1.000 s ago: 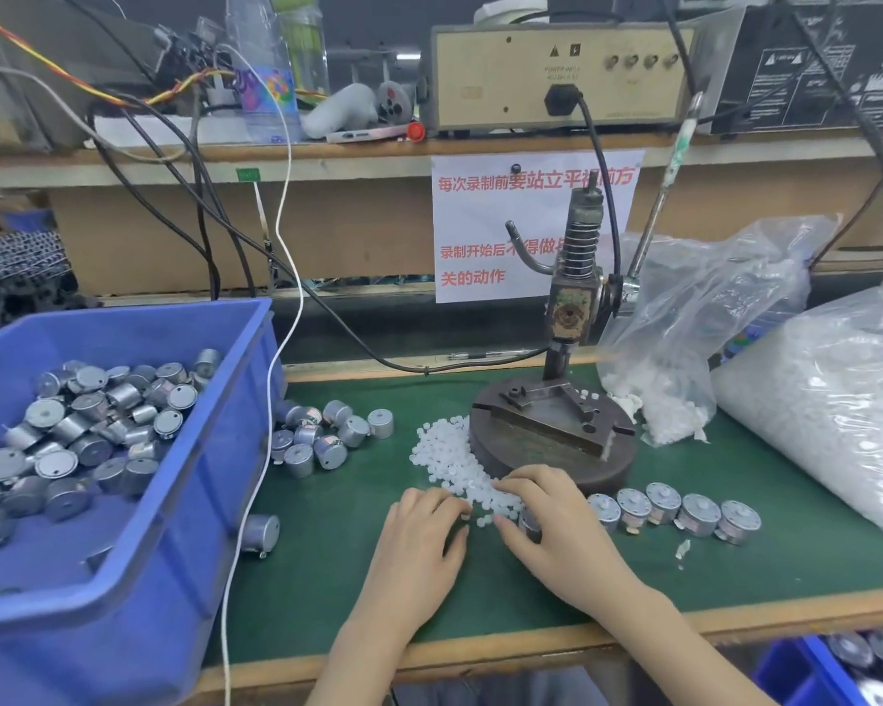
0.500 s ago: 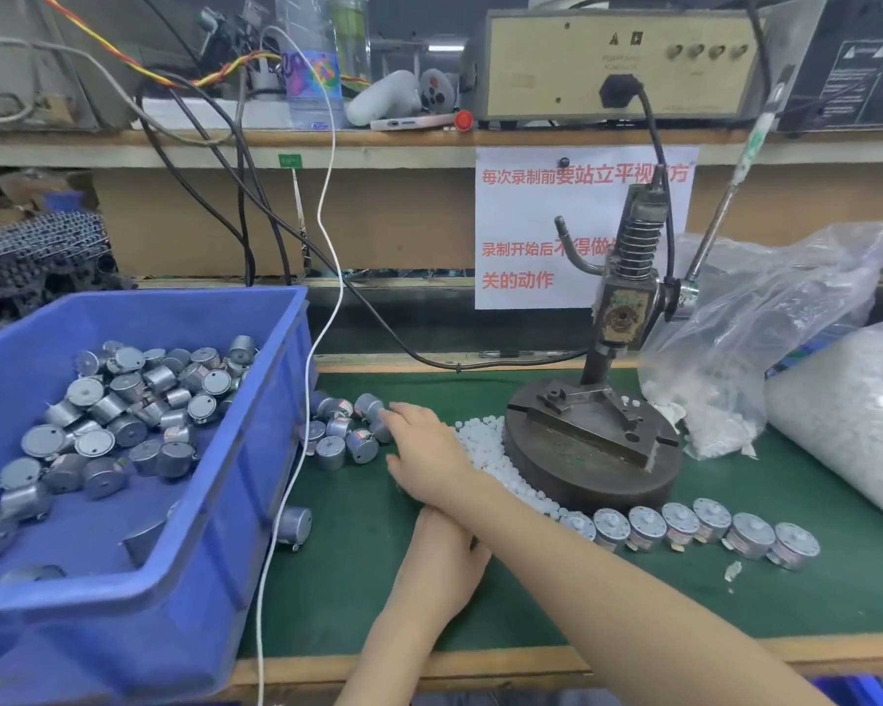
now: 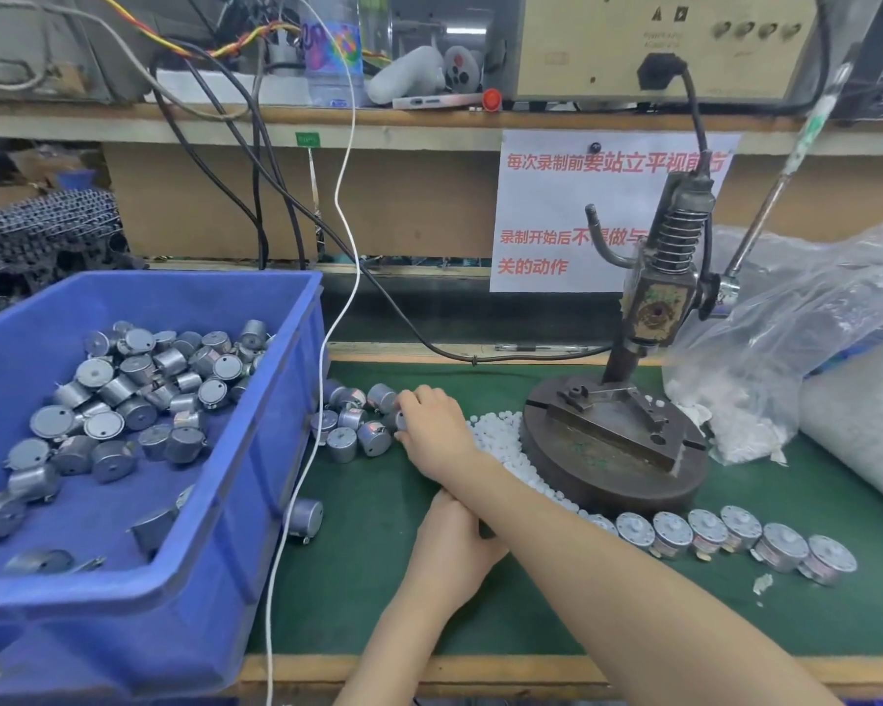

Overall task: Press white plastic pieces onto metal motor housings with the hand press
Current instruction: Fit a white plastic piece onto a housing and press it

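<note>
Since the bin (image 3: 276,440) sits well left of the press (image 3: 613,445), the right hand (image 3: 434,430) reaches across, forearm over the left hand (image 3: 449,552), whose fingers are hidden, so its grip is unclear. Right fingers curl round a housing (image 3: 397,420) in the loose cluster beside the bin. Risk: the forearm drags through the white pieces (image 3: 500,438) just beside it and scatters them, or the housing slips from a shallow pinch.

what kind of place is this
Probably a small factory assembly bench: a hand press stands on the green mat, a blue bin holds loose metal motor housings, and a clear bag of white plastic pieces lies beside the press.
</note>
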Available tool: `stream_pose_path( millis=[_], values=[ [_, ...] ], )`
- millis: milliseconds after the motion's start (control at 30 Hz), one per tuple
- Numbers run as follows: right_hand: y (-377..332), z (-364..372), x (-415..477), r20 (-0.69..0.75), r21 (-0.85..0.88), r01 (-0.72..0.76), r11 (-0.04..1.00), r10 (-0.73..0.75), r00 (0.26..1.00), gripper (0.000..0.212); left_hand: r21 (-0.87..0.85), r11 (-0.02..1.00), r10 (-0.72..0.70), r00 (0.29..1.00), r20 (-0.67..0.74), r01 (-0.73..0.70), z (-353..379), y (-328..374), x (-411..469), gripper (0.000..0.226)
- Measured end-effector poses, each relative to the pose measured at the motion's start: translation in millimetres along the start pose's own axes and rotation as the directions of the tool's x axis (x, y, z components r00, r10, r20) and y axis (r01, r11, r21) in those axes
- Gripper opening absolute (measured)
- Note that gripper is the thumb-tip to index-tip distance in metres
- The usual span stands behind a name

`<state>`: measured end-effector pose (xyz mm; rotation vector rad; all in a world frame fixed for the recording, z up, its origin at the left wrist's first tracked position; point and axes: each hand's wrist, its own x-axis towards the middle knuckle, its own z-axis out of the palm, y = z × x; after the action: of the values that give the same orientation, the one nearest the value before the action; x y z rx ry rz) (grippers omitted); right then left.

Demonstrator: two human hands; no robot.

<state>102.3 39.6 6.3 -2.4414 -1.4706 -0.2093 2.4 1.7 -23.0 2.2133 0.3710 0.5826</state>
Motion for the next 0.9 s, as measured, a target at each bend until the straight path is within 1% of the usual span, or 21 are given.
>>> stream_pose_path(
  millis=[67, 133, 233, 333, 367, 400, 433, 500, 567, 600, 633, 667, 733, 800, 833, 900],
  values=[
    [-1.2, -2.2, -3.3, -0.016, 0.047, -0.014, 0.999, 0.015, 1.0, 0.03, -0.002, 1.0, 0.027, 1.0, 0.008, -0.027, -0.8, 0.4, -1.7, 0.017],
    [-3.1, -6.7, -7.9, -0.068, 0.135, -0.024, 0.991, 0.034, 0.997, 0.032, 0.038, 0.996, 0.076, 0.997, 0.014, -0.077, -1.1, 1.0, -4.1, 0.019],
    [-2.9, -14.4, -19.5, -0.133, 0.258, -0.043, 0.965, 0.079, 0.988, 0.045, 0.197, 0.962, 0.189, 0.982, 0.029, -0.191, 0.0, 0.3, -6.4, 0.013],
    [3.6, -18.5, -35.5, -0.166, 0.346, -0.067, 0.936, 0.131, 0.977, 0.05, 0.385, 0.865, 0.312, 0.946, 0.087, -0.321, -2.4, 4.9, -8.0, 0.011],
    [6.2, -19.1, -41.1, -0.18, 0.367, -0.078, 0.927, 0.154, 0.972, 0.05, 0.44, 0.824, 0.341, 0.933, 0.118, -0.357, -2.0, 7.3, -9.6, 0.017],
    [8.7, -19.6, -45.8, -0.196, 0.383, -0.089, 0.919, 0.175, 0.965, 0.05, 0.5, 0.785, 0.34, 0.929, 0.146, -0.366, -2.3, 12.5, -11.6, 0.023],
    [10.8, -20.3, -49.7, -0.208, 0.394, -0.096, 0.914, 0.191, 0.959, 0.049, 0.539, 0.759, 0.345, 0.927, 0.145, -0.366, -1.1, 15.3, -12.3, 0.025],
    [13.4, -23.0, -56.0, -0.223, 0.413, -0.104, 0.905, 0.211, 0.952, 0.048, 0.539, 0.749, 0.358, 0.92, 0.158, -0.384, 0.2, 17.6, -13.2, 0.025],
    [14.6, -27.8, -61.2, -0.239, 0.441, -0.106, 0.891, 0.231, 0.943, 0.047, 0.482, 0.792, 0.351, 0.926, 0.142, -0.374, 0.7, 18.9, -13.7, 0.019],
    [14.8, -30.4, -64.2, -0.251, 0.459, -0.107, 0.882, 0.245, 0.937, 0.046, 0.445, 0.812, 0.356, 0.925, 0.135, -0.378, 1.7, 17.3, -14.4, 0.011],
    [14.8, -32.8, -68.1, -0.265, 0.483, -0.105, 0.869, 0.26, 0.929, 0.044, 0.406, 0.839, 0.348, 0.931, 0.109, -0.361, 1.5, 14.9, -14.4, 0.003],
    [14.6, -34.7, -73.0, -0.282, 0.51, -0.097, 0.855, 0.273, 0.92, 0.042, 0.37, 0.877, 0.303, 0.951, 0.068, -0.306, 1.0, 13.4, -14.5, 0.007],
    [14.3, -35.0, -84.9, -0.31, 0.558, -0.07, 0.827, 0.286, 0.907, 0.035, 0.392, 0.909, 0.169, 0.985, -0.038, -0.141, -0.2, 6.2, -14.5, 0.015],
    [15.8, -28.5, -97.9, -0.303, 0.585, -0.056, 0.809, 0.282, 0.91, 0.029, 0.407, 0.913, 0.045, 0.985, -0.167, 0.027, -2.8, -1.1, -14.9, 0.016],
    [17.2, -23.5, -103.3, -0.281, 0.59, -0.065, 0.805, 0.28, 0.918, 0.027, 0.415, 0.906, 0.006, 0.977, -0.211, 0.084, -3.2, -2.0, -14.9, 0.016],
    [20.6, -13.9, -110.8, -0.213, 0.597, -0.116, 0.794, 0.296, 0.931, 0.028, 0.441, 0.89, -0.009, 0.971, -0.24, 0.117, -1.4, -0.3, -14.5, 0.016]
  ],
)
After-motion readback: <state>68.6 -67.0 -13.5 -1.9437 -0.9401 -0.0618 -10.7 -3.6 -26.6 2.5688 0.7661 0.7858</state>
